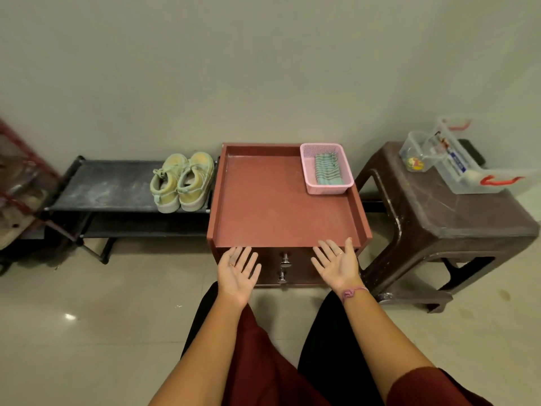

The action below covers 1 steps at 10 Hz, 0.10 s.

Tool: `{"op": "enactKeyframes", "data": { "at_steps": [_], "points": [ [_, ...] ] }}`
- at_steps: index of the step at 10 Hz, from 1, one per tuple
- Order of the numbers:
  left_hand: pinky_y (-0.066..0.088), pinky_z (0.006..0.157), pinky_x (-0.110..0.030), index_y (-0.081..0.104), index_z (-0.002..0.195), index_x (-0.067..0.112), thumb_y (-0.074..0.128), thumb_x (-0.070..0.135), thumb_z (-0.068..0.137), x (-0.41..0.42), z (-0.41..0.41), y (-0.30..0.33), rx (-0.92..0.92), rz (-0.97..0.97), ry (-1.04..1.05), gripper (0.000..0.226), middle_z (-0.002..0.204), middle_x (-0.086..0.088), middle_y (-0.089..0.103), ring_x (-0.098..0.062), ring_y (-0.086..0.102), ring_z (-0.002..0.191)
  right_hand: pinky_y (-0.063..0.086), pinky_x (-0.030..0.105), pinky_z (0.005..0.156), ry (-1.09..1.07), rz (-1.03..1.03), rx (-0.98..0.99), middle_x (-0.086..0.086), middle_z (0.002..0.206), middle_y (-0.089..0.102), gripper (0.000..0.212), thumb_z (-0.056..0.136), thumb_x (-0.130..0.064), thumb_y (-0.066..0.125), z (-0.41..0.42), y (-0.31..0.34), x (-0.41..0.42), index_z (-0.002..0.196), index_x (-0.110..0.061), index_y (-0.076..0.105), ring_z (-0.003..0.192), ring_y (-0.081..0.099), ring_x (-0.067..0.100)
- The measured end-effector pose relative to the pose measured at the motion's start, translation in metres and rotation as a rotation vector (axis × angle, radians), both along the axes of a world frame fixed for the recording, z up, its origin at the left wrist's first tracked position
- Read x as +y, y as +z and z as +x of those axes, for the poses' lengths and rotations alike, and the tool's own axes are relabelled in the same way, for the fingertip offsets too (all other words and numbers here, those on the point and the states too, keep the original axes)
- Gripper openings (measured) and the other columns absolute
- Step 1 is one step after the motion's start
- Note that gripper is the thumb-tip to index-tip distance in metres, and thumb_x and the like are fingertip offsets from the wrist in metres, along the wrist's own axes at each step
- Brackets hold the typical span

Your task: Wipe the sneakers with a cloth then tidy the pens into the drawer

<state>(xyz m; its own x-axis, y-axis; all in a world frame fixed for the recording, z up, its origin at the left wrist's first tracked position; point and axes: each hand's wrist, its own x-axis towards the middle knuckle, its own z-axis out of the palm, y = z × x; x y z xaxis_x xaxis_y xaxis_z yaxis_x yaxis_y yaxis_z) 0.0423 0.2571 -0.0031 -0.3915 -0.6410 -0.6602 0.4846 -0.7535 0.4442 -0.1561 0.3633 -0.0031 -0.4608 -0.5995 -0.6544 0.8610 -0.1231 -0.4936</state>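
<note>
Two bare forearms reach forward from the bottom edge, over dark trousers and a maroon garment. Both hands are turned palm up with fingers spread wide, holding nothing: the left hand (238,269) and the right hand (336,266) (a pink thread band at its wrist) hover apart in front of a small reddish-brown cabinet (263,200). Between them, on the cabinet's front, sit two round metal drawer knobs (284,268), one above the other; both drawers look closed. The cabinet top is a shallow tray with raised rims on the left, back and right, mostly bare. In its far right corner stands a pink basket (326,168) holding a folded green striped cloth (328,168). To the left, touching the cabinet's side, a low black shoe rack (111,186) carries a pair of pale green sneakers (183,183), heels toward the viewer. To the right, a brown plastic stool (448,206) holds clear plastic containers (456,159) with pen-like items inside, too small to tell. Pale floor tile lies open on both sides; a plain wall stands behind.
</note>
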Motion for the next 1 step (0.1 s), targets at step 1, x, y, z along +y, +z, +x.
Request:
{"op": "enactKeyframes", "data": {
  "at_steps": [1],
  "points": [
    [0.044, 0.099, -0.038, 0.051, 0.133, 0.015, 0.050, 0.020, 0.098, 0.0116, 0.0021, 0.0172, -0.094, -0.138, -0.091, 0.035, 0.127, -0.003, 0.062, -0.023, 0.058, 0.115, 0.030, 0.041, 0.111, 0.068, 0.028, 0.054, 0.006, 0.146, 0.043, 0.055, 0.100, -0.044, 0.035, 0.0060, 0.0183, 0.0078, 0.146, -0.012, 0.033, 0.135, 0.040, 0.024]
  ]
}}
